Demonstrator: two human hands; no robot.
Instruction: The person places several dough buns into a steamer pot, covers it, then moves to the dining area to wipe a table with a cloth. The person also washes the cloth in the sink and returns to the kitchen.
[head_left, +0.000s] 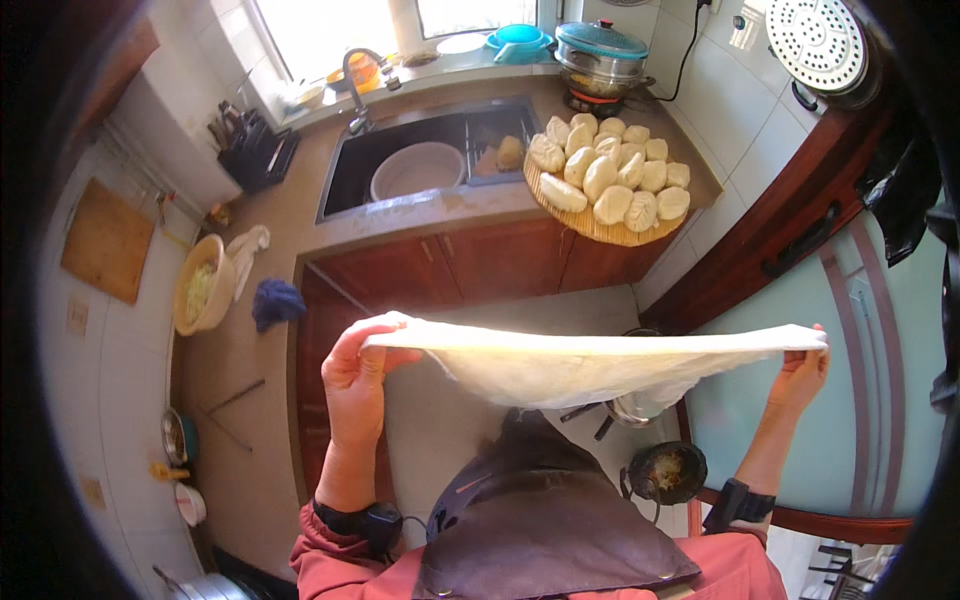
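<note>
A thin white cloth (570, 360) is stretched between my two hands, above the floor and in front of my dark apron. Its upper edge is pulled taut, while the lower part sags in the middle. My left hand (364, 356) pinches one corner between thumb and fingers. At the far end, my right hand (806, 367) grips the opposite corner. Beyond the cloth, a round woven tray (600, 226) holds many filled dough buns (600, 178) at the counter's right end, reaching past its front edge.
A sink (349, 165) holds a pale basin (418, 172). A lidded steamer pot (602, 56) stands in the back corner. On the left counter are a bowl of chopped vegetables (201, 285), a blue cloth (277, 304) and a knife block (251, 142). A dark pan (667, 472) stands low at right.
</note>
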